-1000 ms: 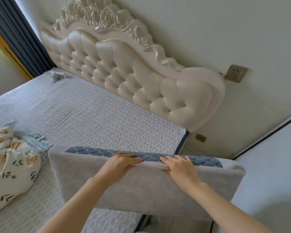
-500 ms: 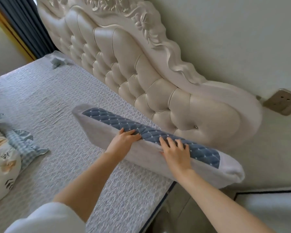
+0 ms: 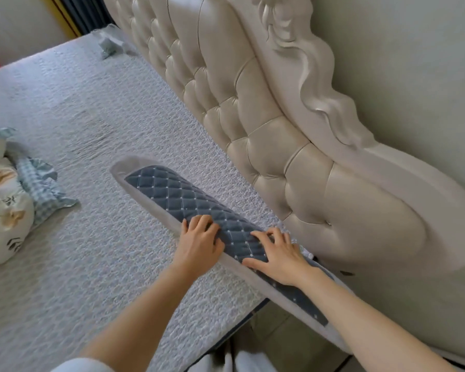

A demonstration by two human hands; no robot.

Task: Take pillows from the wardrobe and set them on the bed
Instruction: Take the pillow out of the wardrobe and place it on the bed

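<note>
Pillow (image 3: 172, 191): I see one long pillow with a pale grey body and a dark blue quilted strip on its top edge. It stands on edge on the bed, running roughly parallel to the headboard and just in front of it. Its near end sticks out past the bed's near side.

Bed (image 3: 73, 108): covered in a light grey textured sheet. The pillow sits at the headboard end of it.

Headboard (image 3: 255, 108): cream, button-tufted, with a carved frame. A narrow strip of sheet shows between it and the pillow.

Left hand (image 3: 199, 244): palm down on the pillow's top edge, fingers curled over the blue strip, thumb on the side facing me. I read it as a light hold on the pillow.

Right hand (image 3: 277, 255): just beside the left hand, nearer the pillow's overhanging end. It lies flat with fingers spread across the blue strip. It presses rather than clasps; I cannot tell if the thumb hooks the far side.

Floral pillow (image 3: 3, 205): white, leaf-printed, with a checked blue frill. It lies on the bed well apart from the long pillow, on the side away from the headboard.

Crumpled cloth (image 3: 110, 45): pale blue-grey, at the far end of the headboard.
</note>
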